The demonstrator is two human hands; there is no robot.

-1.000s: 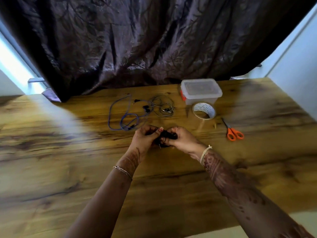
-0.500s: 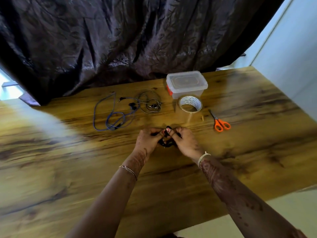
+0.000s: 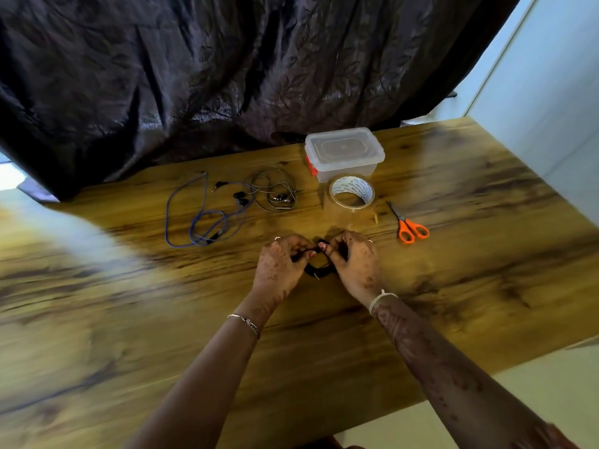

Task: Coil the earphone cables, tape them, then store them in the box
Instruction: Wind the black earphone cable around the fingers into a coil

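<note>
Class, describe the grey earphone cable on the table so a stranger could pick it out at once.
On the far side of the wooden table, a clear lidded box stands before the dark curtain. Just left of it lies the grey earphone cable. Unlike the blue cable further left, it is thin, silvery and loosely looped.

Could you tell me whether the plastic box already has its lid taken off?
No, the clear lid sits closed on the plastic box behind the tape roll.
</note>
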